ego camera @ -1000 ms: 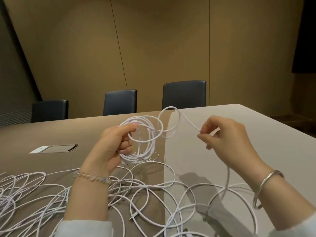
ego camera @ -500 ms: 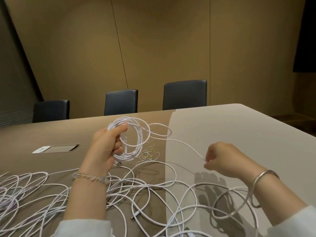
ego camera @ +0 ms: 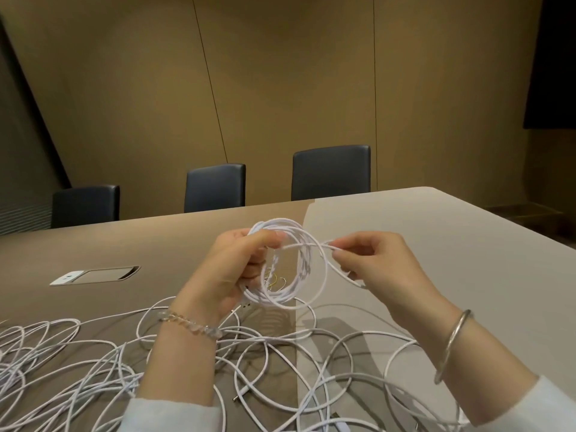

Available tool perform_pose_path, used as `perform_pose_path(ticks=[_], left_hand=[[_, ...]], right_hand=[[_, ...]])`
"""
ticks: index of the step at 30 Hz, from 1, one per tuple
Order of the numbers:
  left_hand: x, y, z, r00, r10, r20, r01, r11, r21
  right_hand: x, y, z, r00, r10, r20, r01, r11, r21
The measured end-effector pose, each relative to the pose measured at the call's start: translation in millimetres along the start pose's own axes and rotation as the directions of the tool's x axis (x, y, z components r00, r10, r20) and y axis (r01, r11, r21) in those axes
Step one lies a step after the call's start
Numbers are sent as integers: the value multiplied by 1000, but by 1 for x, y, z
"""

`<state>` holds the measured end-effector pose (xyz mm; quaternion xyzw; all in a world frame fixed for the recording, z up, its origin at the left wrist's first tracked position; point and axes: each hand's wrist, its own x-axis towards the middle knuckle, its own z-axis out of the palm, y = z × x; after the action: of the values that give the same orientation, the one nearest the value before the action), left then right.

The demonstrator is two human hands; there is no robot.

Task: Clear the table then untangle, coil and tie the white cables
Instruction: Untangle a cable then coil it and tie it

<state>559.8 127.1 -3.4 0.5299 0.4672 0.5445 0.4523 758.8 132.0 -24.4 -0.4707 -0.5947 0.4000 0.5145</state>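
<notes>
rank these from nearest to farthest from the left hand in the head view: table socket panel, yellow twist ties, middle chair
From the left hand:
1. yellow twist ties, just right, behind the coil
2. table socket panel, off to the left
3. middle chair, across the table

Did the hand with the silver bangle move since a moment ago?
Yes. The right hand went up and leftward, away from the table surface, and now pinches the cable beside the coil in the left hand.

Single view, head-worn, wide-angle. Aimed forward and slightly down across the desk (ego camera: 436, 244) toward three chairs (ego camera: 331, 173) and a panelled wall (ego camera: 280, 88). Both hands are framed close, at centre; the forearms enter from the bottom edge. No second view is supplied.
</notes>
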Motion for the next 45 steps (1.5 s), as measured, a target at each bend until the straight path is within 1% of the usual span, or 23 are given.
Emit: perform_pose_path(ticks=[1,3,6,10,12,15,18,21,24,26,28,29,31,33,35,36,37,39,41,43,45], left_hand=[[0,0,0,1000,-7,25,7,1000,20],[-1,-1,2,998,-9,59,6,999,52],[-2,-2,5,995,-4,98,-4,997,80],[-6,-1,5,988,-36,152,13,989,150],[-8,2,6,982,-68,175,33,980,195],[-7,5,8,975,-121,184,80,974,214],[-5,4,12,980,-133,149,112,983,146],[-3,1,17,980,-162,113,154,985,76],[-4,1,16,965,-182,188,183,983,13],[-5,3,14,958,-193,211,202,979,-20],[-6,6,10,959,-194,206,212,975,-72],[-6,7,7,960,-186,208,210,973,-99],[-7,10,1,962,-171,214,207,966,-156],[-9,12,-4,961,-166,223,215,952,-218],[-12,16,-9,960,-152,234,215,938,-271],[-14,17,-11,962,-145,232,212,931,-297],[-14,18,-14,965,-138,225,207,923,-324],[-15,21,-18,971,-128,201,196,909,-369],[-15,22,-21,979,-121,164,178,902,-394],[-13,21,-23,986,-115,118,154,899,-411],[-11,18,-25,991,-113,66,130,896,-424]], right_hand=[[0,1,-1,996,-76,-46,74,996,-47],[1,0,-3,980,-185,-74,181,982,-53],[2,-5,-3,968,-246,-43,245,969,-28],[1,-8,-8,975,-197,105,199,980,-3],[0,-8,-10,973,-177,150,180,984,-7],[-1,-10,-10,973,-195,122,194,981,14],[-3,-12,-3,973,-219,68,217,976,27],[-6,-15,7,976,-187,111,174,978,117],[-6,-18,10,985,-114,128,82,969,232],[-4,-16,5,989,-110,97,80,960,267],[1,-10,-2,988,-131,75,113,972,206],[4,-4,-5,985,-149,84,139,983,122],[7,6,-9,973,-163,163,187,972,-142],[11,19,-11,952,-127,279,238,879,-412],[16,31,-12,936,-66,347,286,716,-636],[18,36,-12,932,-23,361,290,642,-710],[19,41,-11,928,27,371,282,599,-749],[21,50,-10,908,110,404,267,591,-761],[22,55,-10,892,140,429,243,653,-717],[22,54,-13,905,123,406,187,743,-642],[21,46,-17,927,82,366,158,801,-578]])
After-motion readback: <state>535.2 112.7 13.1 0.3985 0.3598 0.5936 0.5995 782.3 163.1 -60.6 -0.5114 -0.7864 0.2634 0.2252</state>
